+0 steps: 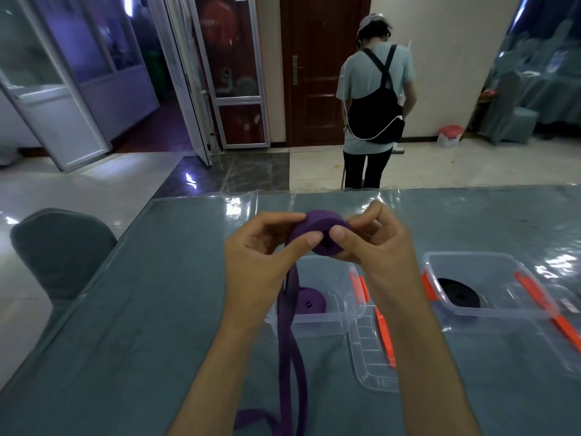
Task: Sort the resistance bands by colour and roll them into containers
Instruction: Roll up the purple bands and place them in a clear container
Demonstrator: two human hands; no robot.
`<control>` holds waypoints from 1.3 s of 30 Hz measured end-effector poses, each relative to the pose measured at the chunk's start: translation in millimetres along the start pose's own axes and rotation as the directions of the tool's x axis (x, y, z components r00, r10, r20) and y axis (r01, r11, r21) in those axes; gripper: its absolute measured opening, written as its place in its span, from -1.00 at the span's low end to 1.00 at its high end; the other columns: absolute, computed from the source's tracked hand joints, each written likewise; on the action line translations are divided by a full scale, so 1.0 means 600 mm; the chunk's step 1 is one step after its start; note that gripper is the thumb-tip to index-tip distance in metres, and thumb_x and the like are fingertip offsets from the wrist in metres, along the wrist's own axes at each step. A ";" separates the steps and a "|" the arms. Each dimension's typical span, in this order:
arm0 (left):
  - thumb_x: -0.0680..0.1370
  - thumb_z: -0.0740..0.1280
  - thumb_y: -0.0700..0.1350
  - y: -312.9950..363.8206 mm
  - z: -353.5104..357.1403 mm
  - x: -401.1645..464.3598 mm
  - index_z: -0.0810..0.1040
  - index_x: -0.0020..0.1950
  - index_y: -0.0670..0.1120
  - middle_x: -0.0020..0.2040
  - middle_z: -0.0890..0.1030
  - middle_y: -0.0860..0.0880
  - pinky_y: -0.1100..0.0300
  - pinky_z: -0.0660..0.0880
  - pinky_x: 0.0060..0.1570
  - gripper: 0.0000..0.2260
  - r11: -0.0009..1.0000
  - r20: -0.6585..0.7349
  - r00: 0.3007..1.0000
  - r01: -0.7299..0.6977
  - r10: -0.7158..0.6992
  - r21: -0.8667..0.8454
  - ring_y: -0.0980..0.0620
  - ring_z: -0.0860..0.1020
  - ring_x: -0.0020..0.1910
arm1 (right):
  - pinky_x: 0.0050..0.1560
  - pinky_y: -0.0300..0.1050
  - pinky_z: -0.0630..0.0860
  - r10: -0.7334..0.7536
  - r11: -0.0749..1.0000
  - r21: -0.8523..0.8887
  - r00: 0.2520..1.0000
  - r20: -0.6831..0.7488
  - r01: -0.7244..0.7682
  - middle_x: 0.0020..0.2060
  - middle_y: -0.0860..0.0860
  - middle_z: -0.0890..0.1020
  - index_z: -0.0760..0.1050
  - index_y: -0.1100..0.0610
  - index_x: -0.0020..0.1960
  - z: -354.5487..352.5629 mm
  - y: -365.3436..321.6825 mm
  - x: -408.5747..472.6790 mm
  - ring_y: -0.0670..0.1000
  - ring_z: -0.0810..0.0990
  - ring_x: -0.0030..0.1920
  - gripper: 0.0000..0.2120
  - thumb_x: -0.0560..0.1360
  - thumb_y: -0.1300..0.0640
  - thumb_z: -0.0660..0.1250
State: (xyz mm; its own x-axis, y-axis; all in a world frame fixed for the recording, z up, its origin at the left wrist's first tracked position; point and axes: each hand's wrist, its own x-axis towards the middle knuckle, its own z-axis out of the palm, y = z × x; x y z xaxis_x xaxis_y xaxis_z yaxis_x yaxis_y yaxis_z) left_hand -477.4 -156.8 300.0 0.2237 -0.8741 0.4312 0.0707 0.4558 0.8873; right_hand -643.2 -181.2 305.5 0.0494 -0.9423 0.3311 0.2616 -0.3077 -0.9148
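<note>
Head view: my left hand (261, 262) and right hand (374, 243) both pinch a half-rolled purple band (317, 229) above the table (157, 325), its loose tail hanging toward me. Below sits a clear container (342, 322) holding a purple roll (309, 302); another container (490, 316) on the right holds a black roll (457, 292).

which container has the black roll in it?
The right-hand clear container, beyond the right hand; a black roll lies flat in it. The other container, below the hands, holds a purple roll.
</note>
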 end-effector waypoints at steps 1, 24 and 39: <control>0.39 0.60 -0.29 0.001 0.003 -0.003 0.71 0.03 -0.12 -0.02 0.76 -0.10 0.15 0.64 0.07 -0.75 1.000 -0.013 1.000 0.012 -0.012 -0.017 -0.09 0.74 0.03 | -0.11 -0.04 0.70 -0.019 1.000 0.000 1.000 -0.003 0.019 -0.12 0.18 0.72 0.52 0.14 -0.04 0.000 -0.002 -0.001 0.18 0.74 -0.03 -0.74 0.36 0.16 0.55; 0.40 0.58 -0.27 0.005 -0.001 -0.003 0.70 -0.01 -0.12 -0.05 0.76 -0.10 0.19 0.64 0.02 -0.80 0.998 -0.042 0.999 -0.013 0.010 -0.056 -0.08 0.74 0.00 | -0.10 0.14 0.72 0.045 0.997 0.061 0.998 0.037 -0.047 -0.09 0.10 0.74 0.52 0.16 -0.08 0.002 0.008 -0.001 0.20 0.76 -0.01 -0.69 0.31 0.09 0.58; 0.46 0.54 -0.24 0.002 0.017 -0.014 0.71 0.08 -0.06 0.03 0.75 -0.09 0.16 0.62 0.10 -0.78 0.997 -0.012 0.999 0.048 -0.049 -0.062 -0.04 0.72 0.07 | -0.03 0.02 0.70 -0.129 0.991 0.015 0.991 -0.031 0.129 -0.04 0.06 0.75 0.62 -0.03 0.00 -0.008 0.005 -0.004 0.13 0.74 0.05 -0.84 0.45 0.13 0.50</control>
State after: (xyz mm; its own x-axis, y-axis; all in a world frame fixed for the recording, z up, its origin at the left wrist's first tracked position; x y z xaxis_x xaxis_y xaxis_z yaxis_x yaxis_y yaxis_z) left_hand -489.3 -150.8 298.9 0.2317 -0.8933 0.3851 0.1412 0.4226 0.8953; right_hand -647.1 -180.4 301.0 -0.0144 -0.8985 0.4388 0.2807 -0.4248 -0.8607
